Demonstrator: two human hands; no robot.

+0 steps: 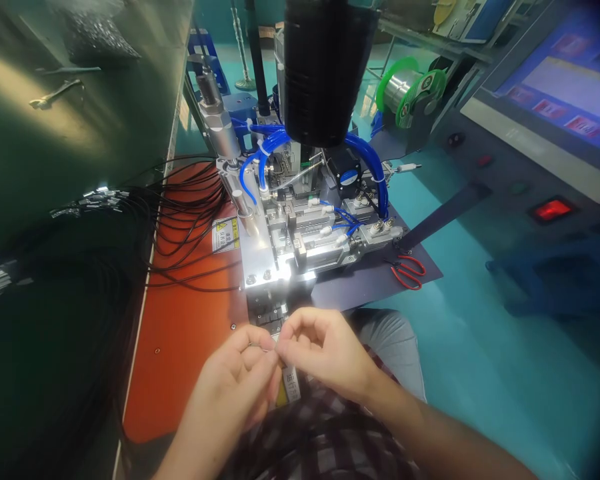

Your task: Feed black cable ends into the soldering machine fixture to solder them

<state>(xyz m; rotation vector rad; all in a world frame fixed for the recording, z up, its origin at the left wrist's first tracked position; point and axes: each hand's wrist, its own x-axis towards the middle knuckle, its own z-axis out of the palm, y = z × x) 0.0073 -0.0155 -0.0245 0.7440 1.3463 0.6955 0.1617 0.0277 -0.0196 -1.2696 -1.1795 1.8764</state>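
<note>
At the near end of the machine [325,255], pinching closed with left hand [235,373] and right hand [327,347], nearly tip to tip; cannot tell on what. Left of the machine, across the orange board [180,367], long loops of black wires [187,189]; to its right, on the dark plate [360,287], red-handled pliers [407,273].

Here I am in a plaid garment [325,437], dark maroon against pale checks, faded grey-blue trousers [397,350], and my forearms [415,413], left hand [235,377] and right hand [325,350] bare!
</note>
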